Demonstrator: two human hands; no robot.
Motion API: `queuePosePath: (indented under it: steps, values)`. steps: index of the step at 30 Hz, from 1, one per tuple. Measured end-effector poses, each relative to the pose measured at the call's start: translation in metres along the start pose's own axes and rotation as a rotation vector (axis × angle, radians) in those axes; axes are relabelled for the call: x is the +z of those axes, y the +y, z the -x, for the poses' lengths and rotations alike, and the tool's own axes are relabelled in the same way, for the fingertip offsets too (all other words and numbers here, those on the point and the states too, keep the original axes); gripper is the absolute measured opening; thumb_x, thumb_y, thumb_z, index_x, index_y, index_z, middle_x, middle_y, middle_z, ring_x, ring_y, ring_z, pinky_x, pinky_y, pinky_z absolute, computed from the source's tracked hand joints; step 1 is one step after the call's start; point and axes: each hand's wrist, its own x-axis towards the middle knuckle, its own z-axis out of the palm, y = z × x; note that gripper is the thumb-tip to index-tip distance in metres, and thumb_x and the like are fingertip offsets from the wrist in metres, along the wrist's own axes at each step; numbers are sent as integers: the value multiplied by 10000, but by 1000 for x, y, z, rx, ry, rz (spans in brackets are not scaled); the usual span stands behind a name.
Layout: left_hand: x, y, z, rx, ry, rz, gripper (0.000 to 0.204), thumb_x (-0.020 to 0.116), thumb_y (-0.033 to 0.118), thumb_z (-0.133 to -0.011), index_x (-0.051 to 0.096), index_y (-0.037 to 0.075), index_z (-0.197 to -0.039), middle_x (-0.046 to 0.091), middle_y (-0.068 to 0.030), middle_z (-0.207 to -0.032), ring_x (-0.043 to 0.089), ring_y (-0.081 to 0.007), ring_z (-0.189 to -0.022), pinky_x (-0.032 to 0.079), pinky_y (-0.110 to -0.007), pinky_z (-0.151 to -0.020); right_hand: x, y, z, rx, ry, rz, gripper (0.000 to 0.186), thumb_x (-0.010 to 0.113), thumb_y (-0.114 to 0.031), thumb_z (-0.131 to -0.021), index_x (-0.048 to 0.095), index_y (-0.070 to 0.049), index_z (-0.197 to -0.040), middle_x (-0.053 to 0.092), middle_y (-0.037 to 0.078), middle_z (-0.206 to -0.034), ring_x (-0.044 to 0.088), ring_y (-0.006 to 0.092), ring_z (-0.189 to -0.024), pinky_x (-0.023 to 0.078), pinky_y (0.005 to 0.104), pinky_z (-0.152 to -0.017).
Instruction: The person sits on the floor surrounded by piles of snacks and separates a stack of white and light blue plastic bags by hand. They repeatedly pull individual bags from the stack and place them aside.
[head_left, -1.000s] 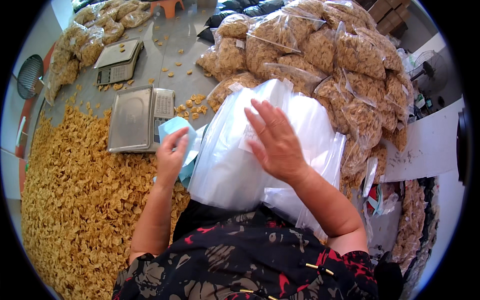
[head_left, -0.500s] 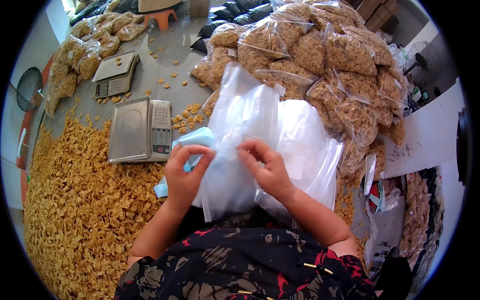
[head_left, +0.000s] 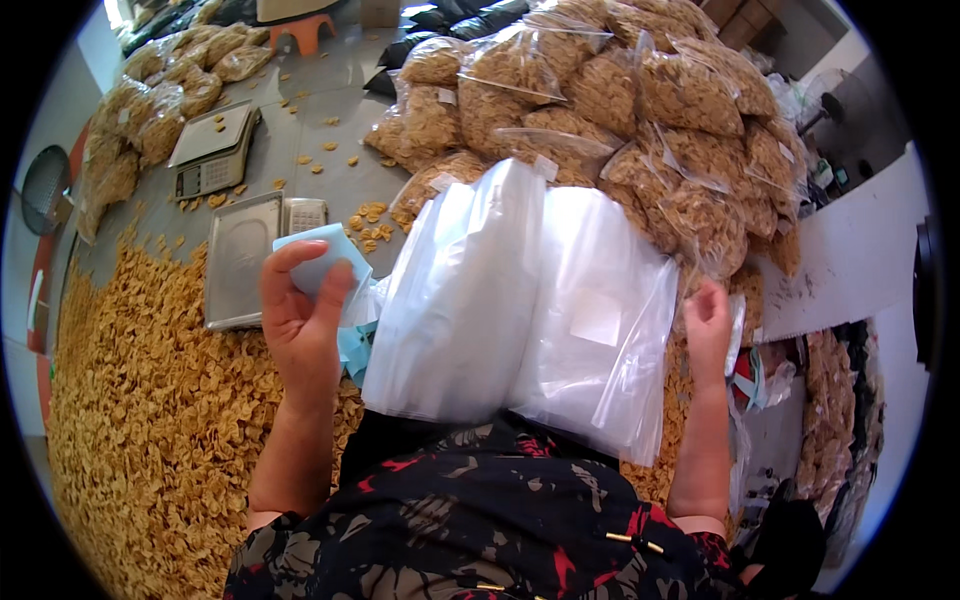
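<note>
A thick stack of empty clear plastic bags lies on my lap, over a dark flowered garment. My left hand is raised to the left of the stack, thumb and fingers closed on a light blue flat piece with a thin clear bag edge beside it. My right hand is at the stack's right edge, back toward me, fingers pointing up against a small clear plastic strip. Whether it grips anything is not visible.
Loose golden snack pieces cover the floor at left. Two metal scales, near and far, sit on the grey floor. Filled snack bags are piled ahead. A white board is on the right.
Both hands were on the bag stack. My left hand has lifted away to the left with the blue piece, and my right hand has moved off to the right edge.
</note>
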Motion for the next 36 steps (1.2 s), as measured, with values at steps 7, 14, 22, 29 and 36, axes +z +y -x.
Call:
queuePosePath:
  steps: [7, 14, 22, 29, 36]
  values:
    - [-1, 19, 1, -141, -46, 18, 374, 564, 65, -954, 532, 55, -1327, 656, -36, -1027, 596, -103, -957, 456, -207, -842, 164, -184, 64, -765, -996, -380, 626, 710, -38, -783, 447, -101, -1348, 547, 129, -1284, 525, 238, -1199, 400, 363, -1010]
    - [-29, 30, 8, -331, -383, 181, 449, 571, 11, -928, 461, 3, -1363, 539, -99, -1298, 499, -158, -1196, 400, -286, -999, 214, -182, 66, -764, -903, -396, 506, 661, 51, -798, 526, -62, -1273, 631, 84, -1106, 642, 162, -916, 498, 281, -803]
    - [-41, 15, 23, -287, -445, -80, 190, 624, 30, -905, 673, -5, -1085, 692, -56, -1005, 616, -105, -917, 504, -262, -801, 196, -179, 62, -762, -949, -237, 306, 670, 54, -785, 682, -52, -1071, 645, 60, -907, 585, 152, -726, 472, 263, -674]
    - [-48, 22, 17, -157, -589, -522, 310, 663, 324, -903, 717, 29, -980, 675, -17, -755, 586, -103, -651, 478, -263, -605, 193, -173, 56, -872, -873, -510, 217, 649, 20, -830, 673, -28, -1040, 632, 74, -932, 587, 155, -797, 471, 266, -726]
    - [-96, -35, -4, -347, -40, -494, 526, 577, 490, -923, 678, 5, -1100, 669, -67, -873, 583, -110, -787, 474, -258, -721, 173, -165, -2, -283, -1126, -218, 122, 632, -129, -883, 632, -7, -883, 647, 40, -791, 620, 107, -764, 478, 283, -680]
